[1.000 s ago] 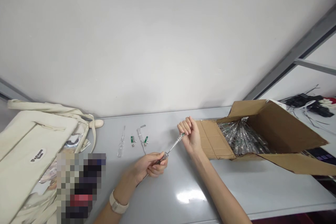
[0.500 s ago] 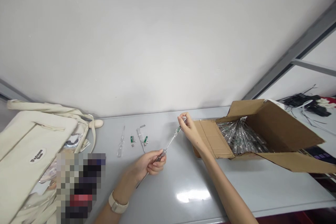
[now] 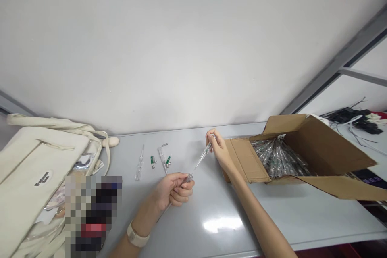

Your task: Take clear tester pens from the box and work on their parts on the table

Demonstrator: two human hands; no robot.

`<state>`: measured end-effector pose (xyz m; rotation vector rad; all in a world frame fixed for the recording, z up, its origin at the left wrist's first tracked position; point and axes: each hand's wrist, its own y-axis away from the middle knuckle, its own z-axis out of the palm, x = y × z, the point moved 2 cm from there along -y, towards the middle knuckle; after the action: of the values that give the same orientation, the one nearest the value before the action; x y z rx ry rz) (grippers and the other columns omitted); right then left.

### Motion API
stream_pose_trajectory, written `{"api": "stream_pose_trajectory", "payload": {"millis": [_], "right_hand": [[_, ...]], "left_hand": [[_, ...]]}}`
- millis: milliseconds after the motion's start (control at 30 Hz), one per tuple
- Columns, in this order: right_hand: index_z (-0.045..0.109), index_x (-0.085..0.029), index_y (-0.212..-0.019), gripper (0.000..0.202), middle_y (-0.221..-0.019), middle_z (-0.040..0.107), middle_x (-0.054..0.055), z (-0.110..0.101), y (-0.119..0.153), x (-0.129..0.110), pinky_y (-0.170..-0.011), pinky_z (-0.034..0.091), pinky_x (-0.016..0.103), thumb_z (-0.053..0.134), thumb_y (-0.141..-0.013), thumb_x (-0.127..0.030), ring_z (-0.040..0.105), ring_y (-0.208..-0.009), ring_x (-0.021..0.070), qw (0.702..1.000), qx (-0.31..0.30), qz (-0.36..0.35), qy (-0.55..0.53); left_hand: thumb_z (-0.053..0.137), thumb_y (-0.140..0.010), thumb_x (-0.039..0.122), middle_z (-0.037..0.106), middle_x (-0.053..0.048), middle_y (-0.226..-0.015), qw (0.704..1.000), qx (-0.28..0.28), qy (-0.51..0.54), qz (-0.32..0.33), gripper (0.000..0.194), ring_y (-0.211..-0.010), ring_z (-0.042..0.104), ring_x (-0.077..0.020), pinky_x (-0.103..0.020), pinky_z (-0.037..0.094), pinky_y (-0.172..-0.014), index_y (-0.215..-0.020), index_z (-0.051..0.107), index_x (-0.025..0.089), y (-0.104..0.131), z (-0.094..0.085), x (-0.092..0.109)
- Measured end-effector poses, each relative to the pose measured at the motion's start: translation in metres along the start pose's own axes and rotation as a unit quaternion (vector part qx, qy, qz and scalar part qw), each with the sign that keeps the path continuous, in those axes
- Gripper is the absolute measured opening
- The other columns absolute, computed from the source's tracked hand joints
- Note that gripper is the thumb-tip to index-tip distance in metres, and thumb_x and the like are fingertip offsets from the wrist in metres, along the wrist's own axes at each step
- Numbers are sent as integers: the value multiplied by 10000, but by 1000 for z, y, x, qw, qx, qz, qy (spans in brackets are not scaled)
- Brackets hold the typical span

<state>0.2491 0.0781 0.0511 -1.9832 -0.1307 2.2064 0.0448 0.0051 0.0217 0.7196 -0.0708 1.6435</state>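
My left hand is closed around a clear-handled tester screwdriver, its thin shaft slanting down to the left below the fingers. Between the fingers of my right hand is a second clear tester screwdriver. Its tip points down-left at the handle end of the first one; whether it touches cannot be made out. On the table left of my hands lie a clear screwdriver, another clear screwdriver, a small green piece, another green piece and tiny metal bits.
An open cardboard box with many clear screwdrivers stands on the grey table at right. A cream bag lies at left beside a blurred-out patch. Black cables lie at the far right, by a metal frame.
The right screwdriver has turned, so its green inside strip shows less. My left hand has shifted slightly right, and the gap between my hands is a little smaller.
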Motion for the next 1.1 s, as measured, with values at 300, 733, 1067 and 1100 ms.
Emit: {"api": "stream_pose_trajectory", "payload": {"millis": [300, 733, 1067, 1100], "right_hand": [[595, -255, -865, 234, -519, 384, -95, -10, 2, 2, -465, 245, 205, 722, -773, -429, 308, -471, 96, 997, -24, 69, -4], [547, -253, -948, 211, -707, 563, -54, -15, 1, 8, -636, 382, 251, 618, -866, -435, 503, -623, 127, 994, -82, 69, 31], [494, -262, -1006, 326, -797, 503, -22, -19, 0, 8, -706, 396, 261, 566, -881, -554, 471, -731, 142, 984, -166, 66, -15], [485, -264, -1007, 328, -795, 498, -23, -20, -1, 8, -711, 397, 263, 557, -883, -560, 470, -733, 143, 983, -172, 67, -19]], "left_hand": [[444, -916, 449, 195, 95, -532, 994, 91, -60, 33, 338, -443, 45, -51, -189, 48, -386, -711, 404, 182, 4, 2, 2], [475, -892, 470, 201, 99, -506, 999, 30, -23, 2, 358, -418, 25, -46, -173, 26, -337, -685, 389, 191, 2, -2, 3], [522, -865, 472, 176, 102, -483, 998, -41, 42, -38, 379, -401, -8, -43, -163, -20, -320, -655, 371, 196, 0, -11, 2], [520, -864, 476, 169, 102, -477, 997, -46, 44, -44, 387, -398, -11, -43, -164, -28, -320, -646, 361, 198, 0, -11, 2]]}}
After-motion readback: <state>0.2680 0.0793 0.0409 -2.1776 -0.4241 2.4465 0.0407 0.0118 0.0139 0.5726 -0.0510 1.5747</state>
